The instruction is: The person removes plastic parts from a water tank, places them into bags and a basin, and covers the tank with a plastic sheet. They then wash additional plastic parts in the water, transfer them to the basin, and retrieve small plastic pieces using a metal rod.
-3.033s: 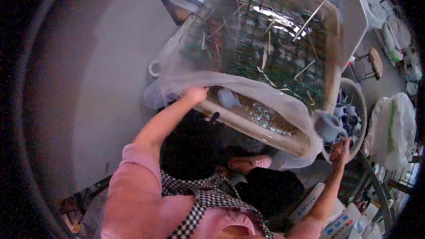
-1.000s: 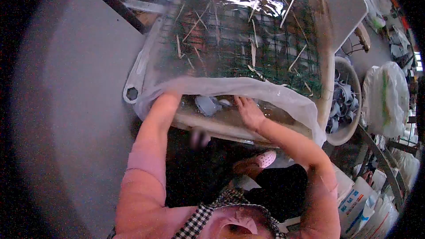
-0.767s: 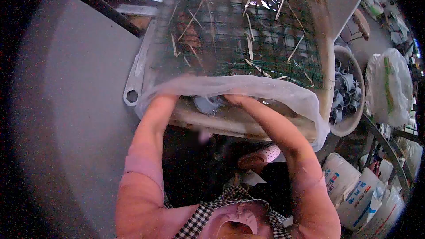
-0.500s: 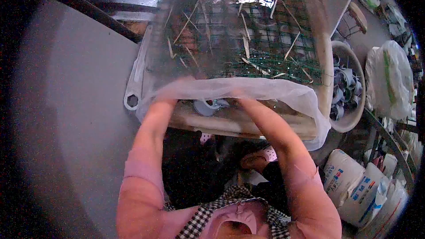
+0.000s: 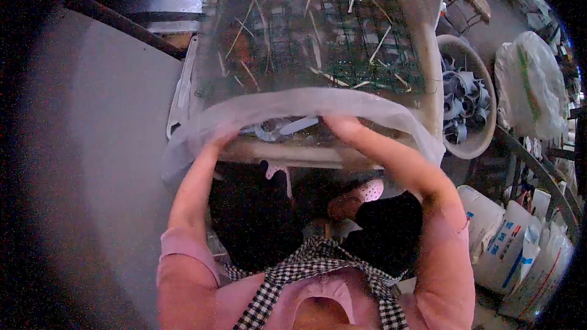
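My left hand (image 5: 226, 132) is at the near left of a pale tub (image 5: 287, 154), its fingers hidden under the edge of a whitish translucent sheet (image 5: 269, 105). My right hand (image 5: 341, 126) reaches under the same edge farther right, and its fingertips are covered too. Between both hands lie grey plastic pieces (image 5: 269, 129), one ring-shaped and one a lighter strip close to my right fingers. I cannot make out whether either hand grips them. Beyond the sheet's edge, dark green mesh (image 5: 342, 43) with thin pale strips shows in the tub, under a shiny surface.
A round basin (image 5: 486, 137) of grey finned plastic parts stands right of the tub. A large wrench (image 5: 181, 95) lies along its left side. Farther right are a clear plastic bag (image 5: 532, 85), white printed sacks (image 5: 504, 244), a small stool (image 5: 476, 3) and a metal rail (image 5: 532, 165).
My right hand has come back toward me and shows more from under the sheet. The grey pieces between the hands are more exposed, with a light strip now visible. The view has shifted slightly.
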The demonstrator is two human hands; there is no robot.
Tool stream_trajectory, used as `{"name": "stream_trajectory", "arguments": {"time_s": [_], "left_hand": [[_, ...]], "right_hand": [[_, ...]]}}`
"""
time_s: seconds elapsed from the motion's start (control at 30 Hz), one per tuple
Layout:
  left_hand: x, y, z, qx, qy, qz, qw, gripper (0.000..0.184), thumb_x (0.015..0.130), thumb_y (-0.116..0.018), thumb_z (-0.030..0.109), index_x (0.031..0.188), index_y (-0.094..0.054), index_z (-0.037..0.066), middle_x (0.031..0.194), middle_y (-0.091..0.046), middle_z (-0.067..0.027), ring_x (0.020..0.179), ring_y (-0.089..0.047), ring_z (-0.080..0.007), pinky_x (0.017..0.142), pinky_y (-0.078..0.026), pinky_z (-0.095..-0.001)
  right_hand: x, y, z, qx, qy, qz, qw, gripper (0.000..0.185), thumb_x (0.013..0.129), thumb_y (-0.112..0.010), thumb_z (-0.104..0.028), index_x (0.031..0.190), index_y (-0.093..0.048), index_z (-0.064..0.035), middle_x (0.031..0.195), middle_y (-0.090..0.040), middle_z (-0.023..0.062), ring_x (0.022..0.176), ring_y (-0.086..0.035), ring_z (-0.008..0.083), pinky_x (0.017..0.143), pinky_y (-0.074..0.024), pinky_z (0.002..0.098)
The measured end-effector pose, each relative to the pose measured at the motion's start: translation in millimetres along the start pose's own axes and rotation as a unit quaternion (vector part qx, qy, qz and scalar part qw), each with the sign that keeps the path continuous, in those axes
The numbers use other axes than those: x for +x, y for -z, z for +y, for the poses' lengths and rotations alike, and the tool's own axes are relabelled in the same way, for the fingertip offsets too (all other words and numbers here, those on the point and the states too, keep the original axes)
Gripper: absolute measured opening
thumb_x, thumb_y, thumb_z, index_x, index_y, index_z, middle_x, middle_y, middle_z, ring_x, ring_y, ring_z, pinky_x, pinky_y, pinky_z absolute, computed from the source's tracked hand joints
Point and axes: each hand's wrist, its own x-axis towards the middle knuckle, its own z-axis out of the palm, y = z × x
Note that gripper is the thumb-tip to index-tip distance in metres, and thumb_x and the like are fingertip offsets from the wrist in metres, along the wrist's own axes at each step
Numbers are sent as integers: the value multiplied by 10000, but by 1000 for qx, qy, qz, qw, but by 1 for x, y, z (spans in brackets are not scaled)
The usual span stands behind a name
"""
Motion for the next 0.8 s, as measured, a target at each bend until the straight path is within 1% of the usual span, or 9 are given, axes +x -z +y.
{"name": "stream_trajectory", "arguments": {"time_s": [0.07, 0.1, 0.27, 0.37, 0.53, 0.6, 0.67, 0.73, 0.8], "left_hand": [[14, -7, -13, -23, 67, -35, 997, 583, 781, -493, 467, 1192, -448, 55, 1187, -473, -174, 1089, -446, -327, 905, -352, -385], [16, -6, 3, 16, 40, -42, 998, 597, 778, -502, 468, 1203, -431, 55, 1204, -453, -177, 1101, -433, -332, 913, -345, -386], [18, -4, 68, 234, 35, 15, 971, 614, 733, -611, 404, 1189, -424, 38, 1188, -462, -173, 1136, -394, -313, 960, -288, -402], [45, -30, 44, 246, 61, 41, 966, 601, 735, -605, 399, 1183, -428, 39, 1182, -465, -173, 1130, -398, -314, 955, -292, -403], [48, -21, 60, 242, 114, 73, 961, 567, 743, -589, 385, 1170, -439, 42, 1168, -473, -174, 1115, -410, -316, 944, -303, -405], [47, -22, 60, 236, 122, 73, 961, 554, 746, -582, 379, 1164, -443, 44, 1162, -477, -174, 1109, -414, -316, 940, -307, -405], [47, -21, 60, 232, 129, 73, 961, 541, 749, -576, 373, 1159, -448, 45, 1156, -480, -175, 1103, -419, -317, 936, -311, -406], [37, -16, 51, 220, 141, 70, 963, 528, 752, -569, 368, 1153, -452, 46, 1150, -483, -175, 1097, -423, -317, 931, -315, -407], [32, -8, 45, 213, 148, 64, 964, 515, 755, -563, 362, 1148, -457, 47, 1144, -487, -175, 1091, -428, -318, 927, -319, -407]], "right_hand": [[17, 18, 7, -210, 118, -174, 955, 347, 841, -377, -192, 1158, -401, -52, 1113, -484, 176, 1012, -482, 367, 846, -408, 445], [8, 29, 9, -208, 161, -147, 954, 318, 772, -444, -79, 1080, -392, -23, 1064, -474, 179, 908, -515, 370, 745, -439, 425], [-17, 71, 14, -155, 135, -76, 976, 346, 739, -527, -56, 1057, -391, -47, 977, -512, 182, 830, -543, 353, 653, -448, 423], [-35, 89, 19, 5, 33, 83, 996, 271, 782, -599, -136, 944, -412, -23, 755, -544, 172, 670, -541, 322, 586, -422, 383], [-61, 113, 59, 238, -141, 100, 956, 170, 825, -561, -130, 864, -437, -21, 806, -548, 89, 672, -541, 147, 576, -478, 294], [-71, 127, 57, 496, -180, 137, 838, 173, 851, -528, -162, 839, -452, -8, 838, -540, 83, 705, -551, 137, 594, -511, 265], [-75, 139, 60, 512, -224, 177, 810, 240, 864, -502, -213, 864, -465, 24, 825, -540, 111, 722, -572, 173, 626, -530, 267], [-76, 146, 69, 658, -273, 149, 686, 313, 865, -495, -252, 924, -469, 54, 842, -538, 127, 740, -585, 215, 635, -537, 253], [-69, 143, 82, 691, -275, 167, 647, 342, 860, -501, -249, 992, -446, 62, 851, -534, 142, 742, -584, 234, 622, -534, 220]]}}
